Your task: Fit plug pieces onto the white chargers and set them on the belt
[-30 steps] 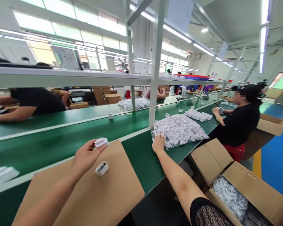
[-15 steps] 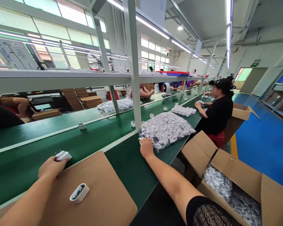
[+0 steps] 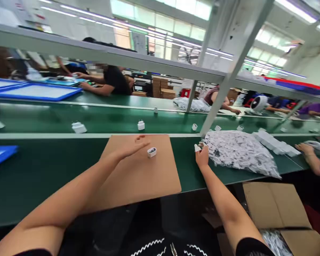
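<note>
Presently, the left hand (image 3: 130,147) is stretched wide over the brown sheet (image 3: 149,177), its fingertips just beside one white casing (image 3: 152,155), which sits on this sheet with its hollow end showing. The right hand (image 3: 202,156) is narrow and holds one small white piece (image 3: 197,148), next to the clear bag (image 3: 242,151) of white parts, too many for counting. Between the right edge of the sheet and the right hand, a band of green desk (image 3: 188,170) gives room; the near edge of the desk passes under both forearms. Beyond the hands, the far edge of the sheet meets a pale strip (image 3: 56,136). Behind this strip I count six white units (image 3: 141,124); farther ones, to the right, are too small to count surely. One blue frame (image 3: 12,153) lies left of the left hand. Far beyond that hand, a red mark (image 3: 40,16) is too blurred for reading.
</note>
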Action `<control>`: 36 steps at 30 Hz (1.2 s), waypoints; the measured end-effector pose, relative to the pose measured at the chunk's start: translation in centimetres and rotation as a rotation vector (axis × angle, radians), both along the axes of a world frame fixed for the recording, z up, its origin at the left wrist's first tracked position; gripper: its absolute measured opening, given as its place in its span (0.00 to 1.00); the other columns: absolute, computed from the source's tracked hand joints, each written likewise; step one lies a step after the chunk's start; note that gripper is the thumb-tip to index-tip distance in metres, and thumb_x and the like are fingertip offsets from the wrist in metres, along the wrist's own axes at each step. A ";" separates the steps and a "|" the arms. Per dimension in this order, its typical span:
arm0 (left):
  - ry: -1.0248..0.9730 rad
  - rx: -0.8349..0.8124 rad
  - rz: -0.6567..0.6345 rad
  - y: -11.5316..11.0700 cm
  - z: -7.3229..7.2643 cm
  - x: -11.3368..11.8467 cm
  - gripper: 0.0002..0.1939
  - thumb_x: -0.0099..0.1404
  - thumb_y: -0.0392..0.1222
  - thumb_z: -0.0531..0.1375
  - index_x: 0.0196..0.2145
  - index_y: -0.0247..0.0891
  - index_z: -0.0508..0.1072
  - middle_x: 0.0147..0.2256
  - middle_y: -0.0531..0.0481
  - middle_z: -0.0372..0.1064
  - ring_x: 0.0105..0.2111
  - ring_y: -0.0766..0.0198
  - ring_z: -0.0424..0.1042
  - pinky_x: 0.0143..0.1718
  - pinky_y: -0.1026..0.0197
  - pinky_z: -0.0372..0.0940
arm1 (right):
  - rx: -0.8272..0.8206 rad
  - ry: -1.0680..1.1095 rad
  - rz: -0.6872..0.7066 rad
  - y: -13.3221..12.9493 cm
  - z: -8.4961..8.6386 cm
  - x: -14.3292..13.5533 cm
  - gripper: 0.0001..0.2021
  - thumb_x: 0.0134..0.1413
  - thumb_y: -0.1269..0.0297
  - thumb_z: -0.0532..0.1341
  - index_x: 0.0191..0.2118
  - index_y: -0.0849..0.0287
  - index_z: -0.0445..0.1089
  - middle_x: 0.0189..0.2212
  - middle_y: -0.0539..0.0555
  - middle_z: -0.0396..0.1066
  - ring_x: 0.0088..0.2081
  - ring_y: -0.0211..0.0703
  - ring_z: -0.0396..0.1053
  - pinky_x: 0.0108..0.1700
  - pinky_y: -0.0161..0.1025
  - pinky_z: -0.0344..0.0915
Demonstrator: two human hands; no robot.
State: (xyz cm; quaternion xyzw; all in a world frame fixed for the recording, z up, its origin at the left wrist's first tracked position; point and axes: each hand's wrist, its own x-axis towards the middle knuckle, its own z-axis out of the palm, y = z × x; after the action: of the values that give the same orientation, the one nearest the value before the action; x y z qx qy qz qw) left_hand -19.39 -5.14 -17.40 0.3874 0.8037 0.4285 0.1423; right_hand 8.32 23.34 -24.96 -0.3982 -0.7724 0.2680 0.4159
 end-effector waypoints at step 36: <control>-0.208 0.295 -0.474 3.3 -9.2 9.3 0.20 0.61 0.57 0.67 0.37 0.36 0.79 0.30 0.50 0.73 0.30 0.62 0.67 0.33 0.60 0.59 | 0.486 -0.711 0.530 -14.1 5.8 -2.7 0.24 0.48 0.82 0.55 0.48 0.57 0.76 0.40 0.56 0.74 0.41 0.49 0.70 0.39 0.39 0.64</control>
State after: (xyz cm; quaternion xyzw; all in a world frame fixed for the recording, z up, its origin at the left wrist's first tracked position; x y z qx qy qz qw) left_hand -10.07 -1.80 -26.60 0.5347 0.6011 0.5329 0.2622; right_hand 5.60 9.25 -19.14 -0.1471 -0.9808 0.0248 0.1254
